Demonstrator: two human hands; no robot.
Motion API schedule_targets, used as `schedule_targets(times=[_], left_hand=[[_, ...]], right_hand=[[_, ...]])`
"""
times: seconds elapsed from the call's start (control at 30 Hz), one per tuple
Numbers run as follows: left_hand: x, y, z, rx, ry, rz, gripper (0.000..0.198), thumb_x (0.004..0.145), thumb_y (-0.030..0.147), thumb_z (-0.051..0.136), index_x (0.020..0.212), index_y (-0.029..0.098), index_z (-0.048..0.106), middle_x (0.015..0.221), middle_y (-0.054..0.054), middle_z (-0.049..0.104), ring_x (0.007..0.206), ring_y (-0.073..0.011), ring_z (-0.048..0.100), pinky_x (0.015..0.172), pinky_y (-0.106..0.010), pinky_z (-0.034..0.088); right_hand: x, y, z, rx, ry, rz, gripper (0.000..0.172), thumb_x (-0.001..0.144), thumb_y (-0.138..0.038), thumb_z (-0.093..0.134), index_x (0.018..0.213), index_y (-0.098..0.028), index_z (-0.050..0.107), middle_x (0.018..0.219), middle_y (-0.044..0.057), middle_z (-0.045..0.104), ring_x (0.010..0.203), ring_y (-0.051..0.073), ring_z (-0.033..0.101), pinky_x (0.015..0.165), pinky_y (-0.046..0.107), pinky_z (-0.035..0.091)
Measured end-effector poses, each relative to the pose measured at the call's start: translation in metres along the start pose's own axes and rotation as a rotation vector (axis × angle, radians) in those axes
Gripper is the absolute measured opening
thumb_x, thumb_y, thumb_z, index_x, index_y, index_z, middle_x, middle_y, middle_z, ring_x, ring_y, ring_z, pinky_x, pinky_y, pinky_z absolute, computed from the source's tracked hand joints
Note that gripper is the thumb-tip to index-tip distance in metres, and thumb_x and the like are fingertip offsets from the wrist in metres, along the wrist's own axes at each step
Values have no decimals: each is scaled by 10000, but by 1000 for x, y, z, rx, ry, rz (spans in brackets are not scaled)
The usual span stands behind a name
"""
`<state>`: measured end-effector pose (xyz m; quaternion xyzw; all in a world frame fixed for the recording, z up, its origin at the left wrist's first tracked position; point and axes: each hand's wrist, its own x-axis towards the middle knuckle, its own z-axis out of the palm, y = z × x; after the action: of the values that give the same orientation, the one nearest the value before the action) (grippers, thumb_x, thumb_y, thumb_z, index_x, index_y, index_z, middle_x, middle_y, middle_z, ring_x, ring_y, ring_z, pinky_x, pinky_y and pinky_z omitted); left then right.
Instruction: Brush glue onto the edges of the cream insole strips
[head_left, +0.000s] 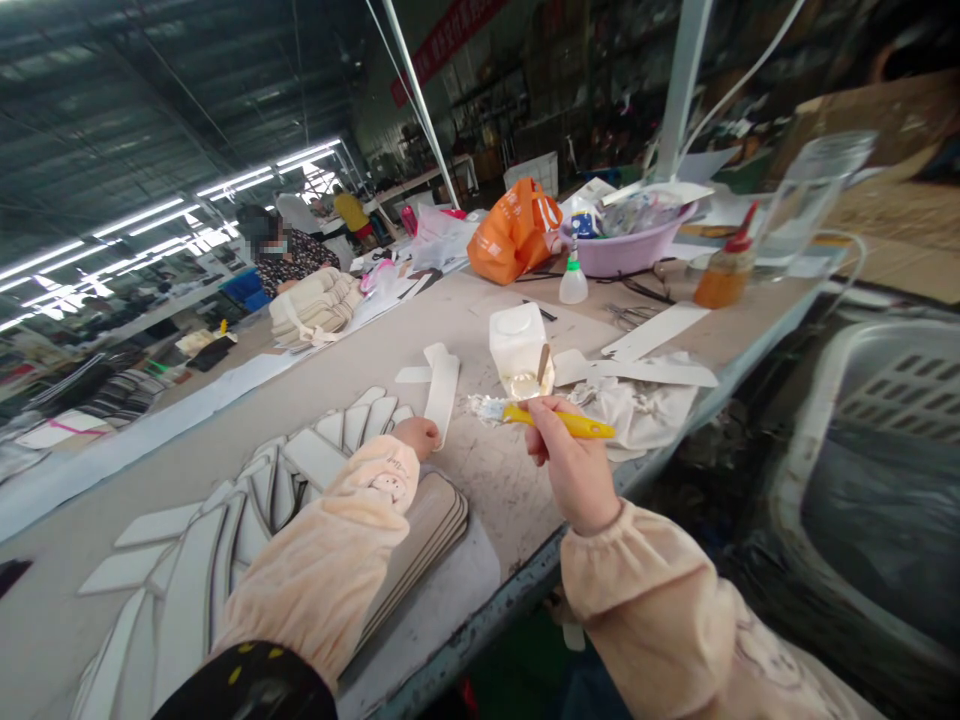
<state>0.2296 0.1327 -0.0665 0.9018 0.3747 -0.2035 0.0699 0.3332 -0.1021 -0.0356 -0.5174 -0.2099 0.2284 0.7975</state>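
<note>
My right hand (566, 455) is closed round a yellow-handled brush (559, 418), whose bristles are coated white and point left. Just beyond the brush is a white container (519, 345) with an open mouth and a brown stick in it. My left hand (418, 437) has its fingers curled at the near end of a white strip (441, 395); what its fingertips grip is hidden. Many white strips (191, 570) lie overlapping to the left. Under my left forearm sits a stack of flat beige pieces (431, 530).
A purple basin (626, 250), an orange bag (514, 235), a green-capped bottle (574, 283) and a red-tipped bottle (725, 272) stand on the far part of the table. Cloth (637, 410) lies right. A grey basket (799, 470) is beyond the edge. A person (300, 250) sits far left.
</note>
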Motion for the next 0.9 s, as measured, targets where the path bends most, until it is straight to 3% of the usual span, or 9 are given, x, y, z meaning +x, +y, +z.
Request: schedule_targets(times=[0.27,0.43,0.5,0.67,0.77,0.9], left_hand=[[11,-18,0,-195,19,25,327,906,362,572,1153,149,584,1142,-80,614,970,-196,618,830,-403,536],[-12,-37,-26,-368,220,73,173,843,299,571,767,148,607,712,7,602,748,-153,591,699,-288,473],[-34,-43,-42,-448,329,85,174,788,311,528,682,176,555,611,31,549,672,-147,556,634,-259,424],[-119,-49,-64,-799,563,170,137,725,340,499,700,209,467,712,18,583,690,-137,541,639,-251,426],[-179,-47,-55,-1109,625,221,138,659,297,579,653,215,469,739,-1,599,723,-158,553,647,-271,443],[-242,-48,-24,-1321,631,113,153,621,303,604,641,225,474,745,-17,627,681,-171,554,606,-296,448]], right_hand=[[1,3,3,-17,1,19,278,879,-460,554,853,-186,593,532,-66,501,473,82,421,465,215,340],[0,4,6,-38,2,-15,297,874,-479,562,888,-187,616,569,-52,533,491,85,459,474,210,379],[-3,6,6,-67,-15,-69,292,868,-467,576,953,-193,628,646,-29,592,539,97,525,515,218,434],[-12,17,10,-211,-109,-257,251,885,-395,573,1061,-219,607,1013,57,678,925,179,650,825,331,514],[-18,24,18,-257,-167,-279,264,878,-374,583,1094,-228,537,1192,83,631,1068,201,617,928,381,483],[-25,36,33,-146,-230,-81,349,832,-435,617,1082,-239,471,1251,92,565,957,189,646,767,367,555]])
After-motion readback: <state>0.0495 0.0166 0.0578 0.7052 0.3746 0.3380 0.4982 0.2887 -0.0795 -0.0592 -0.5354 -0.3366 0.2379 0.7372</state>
